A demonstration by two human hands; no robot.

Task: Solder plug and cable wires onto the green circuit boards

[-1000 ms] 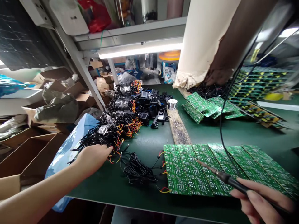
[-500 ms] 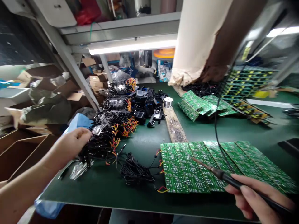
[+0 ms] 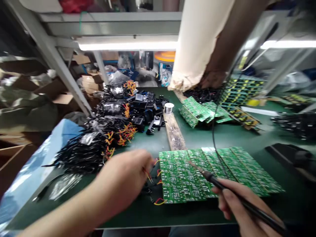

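My left hand [image 3: 125, 172] is closed just left of the green circuit boards [image 3: 185, 177], and thin red and yellow wire ends [image 3: 148, 177] stick out from its fingers. It seems to pinch a cable, whose black part is mostly hidden behind the hand. My right hand [image 3: 243, 202] grips a soldering iron [image 3: 214, 180] like a pen, its tip over the left part of the boards. The boards lie side by side in a panel. Several red and yellow wires [image 3: 160, 201] reach their left edge from black cables.
Bundled black cables [image 3: 79, 148] with coloured ends lie at left, beside a blue plastic sheet [image 3: 44, 161]. Black plastic housings [image 3: 148, 113] fill the back middle. A solder spool [image 3: 169, 108] stands on a wooden strip [image 3: 176, 136]. More boards [image 3: 195, 110] lie behind, near a wrapped column [image 3: 195, 42].
My left hand has moved right from the cable bundle to the boards' left edge, now with wire ends at its fingers. The view has shifted; the soldering iron stays over the boards.
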